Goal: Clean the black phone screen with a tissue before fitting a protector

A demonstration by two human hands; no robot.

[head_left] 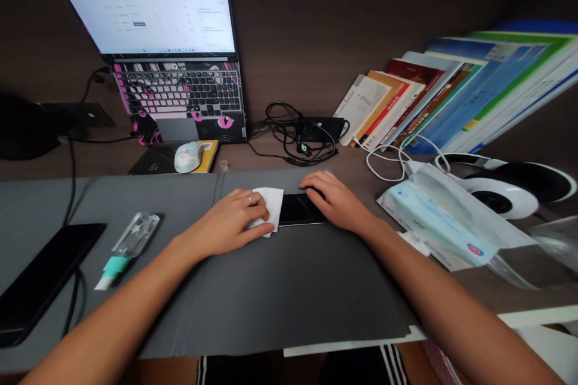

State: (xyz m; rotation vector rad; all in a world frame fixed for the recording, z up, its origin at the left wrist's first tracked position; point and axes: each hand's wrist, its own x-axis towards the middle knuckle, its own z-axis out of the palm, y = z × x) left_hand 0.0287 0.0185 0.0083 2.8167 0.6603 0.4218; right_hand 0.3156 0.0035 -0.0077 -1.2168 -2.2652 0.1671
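While pressing the tissue (pixel 276 197) down over the left end of the phone (pixel 295 209) with the left hand (pixel 235 221), also steadying its right end with the right hand (pixel 336 198). And the grip? On the left, clamped on the tissue, with fingers bunched over it and thumb stretched along the near side. On the right, set low at the phone's end, with fingertips by the far edge; impossible to tell from here whether truly gripping or merely resting.

Lying flat on the mat (pixel 289 289), right between both hands, dark face up, nearer than the laptop (pixel 180 93). Over to the left, the bottle (pixel 138 231); over to the right, the tissue pack (pixel 428 210), just beside the headphones (pixel 501 192).

Now, the handling: probably fairly light, stiff, slick across the screen, liable to skate if pushed from one side only. Best held by the long edges near the right end, with gentle pressure to spare the screen. As for the tissue, soft, almost weightless, easily crumpled or torn; better backed by several fingertips than pinched at one corner.
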